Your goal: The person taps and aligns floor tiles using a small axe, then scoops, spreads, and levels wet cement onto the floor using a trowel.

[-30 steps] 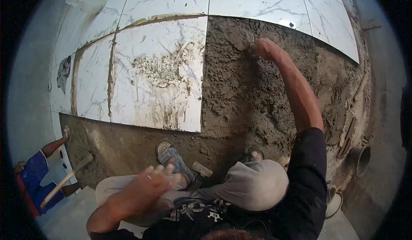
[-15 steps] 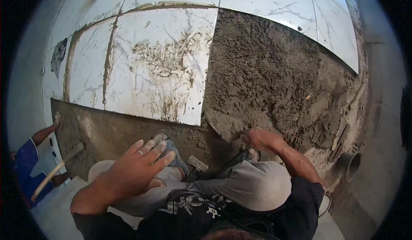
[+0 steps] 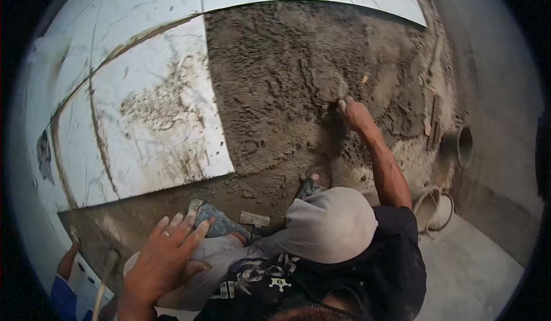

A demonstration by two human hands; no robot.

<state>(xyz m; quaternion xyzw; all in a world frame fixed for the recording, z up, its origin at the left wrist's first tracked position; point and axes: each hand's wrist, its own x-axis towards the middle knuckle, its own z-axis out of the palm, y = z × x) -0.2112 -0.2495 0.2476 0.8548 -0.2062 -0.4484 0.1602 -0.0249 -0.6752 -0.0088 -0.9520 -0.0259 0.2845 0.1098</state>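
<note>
My right hand (image 3: 356,115) is closed round the handle of a trowel (image 3: 332,85), whose mortar-coloured blade lies on the wet mortar bed (image 3: 270,74). The blade blends into the mortar and its outline is hard to make out. My left hand (image 3: 169,255), with a ring on one finger, is spread in the air above my left leg and holds nothing. A large white marbled tile (image 3: 160,114), smeared with mortar, borders the bed on its left.
A co-worker's arm (image 3: 66,263) and blue sleeve show at the lower left, near a wooden-handled tool (image 3: 103,281). A small block (image 3: 254,219) lies by my feet. At the right are a pipe opening (image 3: 464,146) and a bucket (image 3: 427,206).
The trowel in my right hand went from the far mortar back towards my feet, then out again to the middle of the bed. My left hand has lowered slightly. The view has turned right.
</note>
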